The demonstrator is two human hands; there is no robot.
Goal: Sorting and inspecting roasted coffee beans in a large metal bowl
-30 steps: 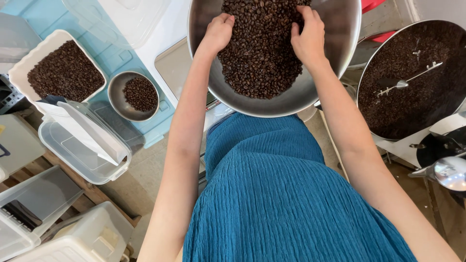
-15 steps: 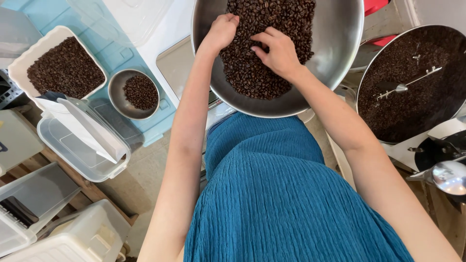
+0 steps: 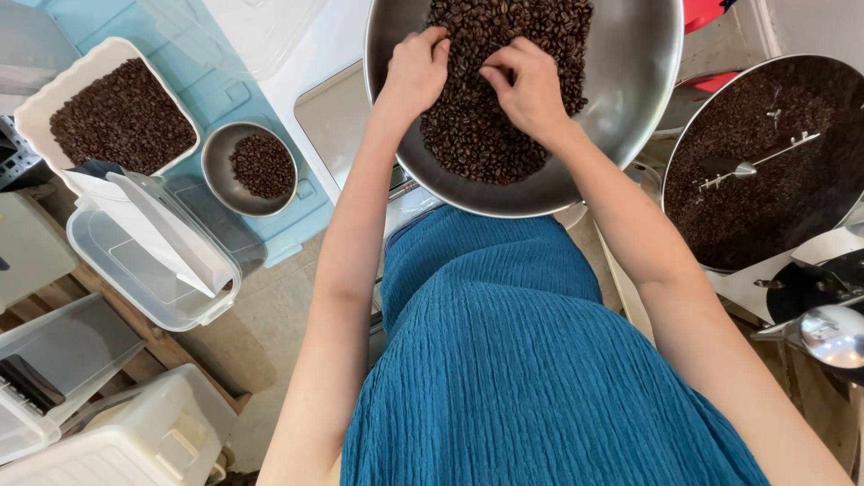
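Head view: since the earlier frame the right hand (image 3: 526, 85) has moved left, close to the left hand (image 3: 416, 67). Both rest with curled fingers on glossy dark coffee beans (image 3: 490, 108) inside the round steel bowl (image 3: 630, 81), far centre.

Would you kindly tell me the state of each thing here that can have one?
Steel pan: partly filled with coffee beans.
Left hand: fingers curled, resting in the beans.
Right hand: fingers bent, picking among the beans.
White tray: full of beans.
Small bowl: holds a few beans.
Clear tub: open, lid lying slanted across it.
Roaster drum: open, full of beans.
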